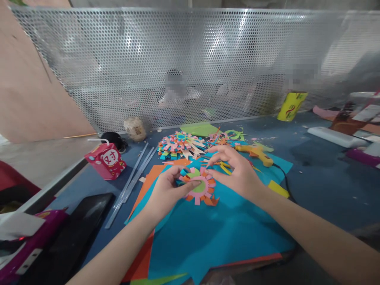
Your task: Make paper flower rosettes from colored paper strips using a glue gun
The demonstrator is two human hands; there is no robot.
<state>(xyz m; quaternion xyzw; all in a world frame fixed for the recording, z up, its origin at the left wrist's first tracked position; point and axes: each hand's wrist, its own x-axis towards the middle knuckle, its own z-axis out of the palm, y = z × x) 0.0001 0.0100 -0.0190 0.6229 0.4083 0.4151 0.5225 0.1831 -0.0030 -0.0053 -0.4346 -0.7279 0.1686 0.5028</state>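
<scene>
In the head view, a layered paper rosette (199, 186) with a green centre and fringed pink, orange and blue strips is held above a large blue paper sheet (225, 233). My left hand (170, 190) grips its left side, thumb across the front and the fingers behind. At the rosette's upper edge, my right hand (233, 168) has thumb and fingertips closed in on a strip, with the other fingers curled above. Behind lies a pile of finished-looking fringed rosettes (181, 144) with ribbon-like tails.
A yellow glue gun (255, 153) with a black cord lies right of the pile. Clear glue sticks (130, 184), a red drink carton (106, 161) and a black phone (89, 217) are left. A perforated metal screen (190, 51) stands behind; a yellow can (292, 106) sits back right.
</scene>
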